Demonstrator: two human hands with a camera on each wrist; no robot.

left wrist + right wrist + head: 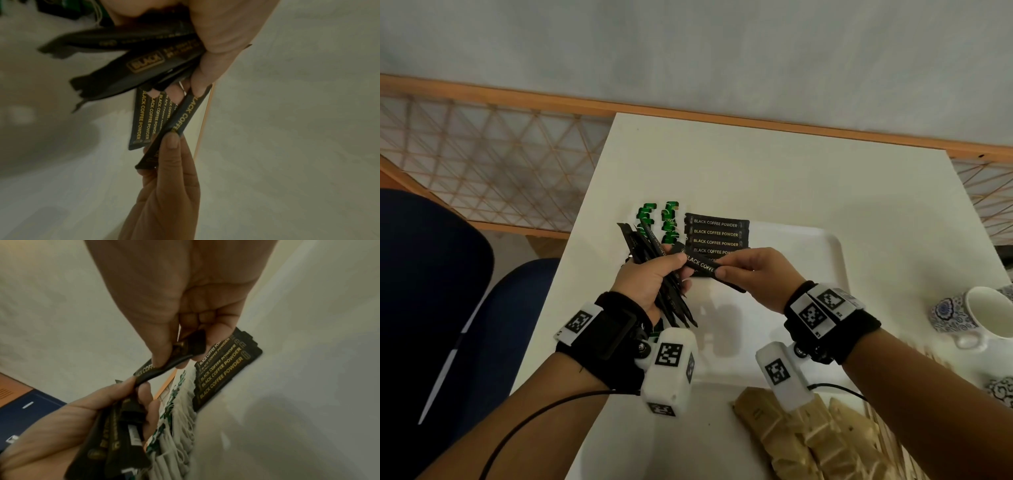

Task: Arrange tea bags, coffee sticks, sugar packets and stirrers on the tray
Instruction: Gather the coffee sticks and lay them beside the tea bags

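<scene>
Nearest, at the counter's (774,164) front edge: tan sugar packets (804,442) in a loose overlapping pile, thin wooden stirrers (887,442) beside them on the right, partly under the right forearm. Patterned blue-white mug (969,315) on its side near the right edge, another patterned piece further right, cut off.

White tray (825,260) sits mid-counter; its near and right parts are bare, open room there. Above the tray's left part, left hand (650,281) has fingers clenched around a fanned bundle of coffee sticks (671,305), black, glossy, gold print. Right hand (760,274) pinches a single coffee stick (702,265) between thumb and fingers (162,352) at one end; the left thumb presses its other end, so both hands touch it. Stick is tilted, held clear above the tray, reads "BLACK COFFEE".

Just beyond the hands: row of coffee sticks (717,233) lying flat on the tray's far-left part, parallel, edges touching or overlapping, gold "BLACK COFFEE POWDER" facing up. Left of the row, touching it, tea bags (671,219), white with green print, stacked in two columns at the tray's left edge.

Far half of counter is bare. Wooden lattice rail (482,161) behind, blue chair (431,274) on the left, close to the counter's left edge.
</scene>
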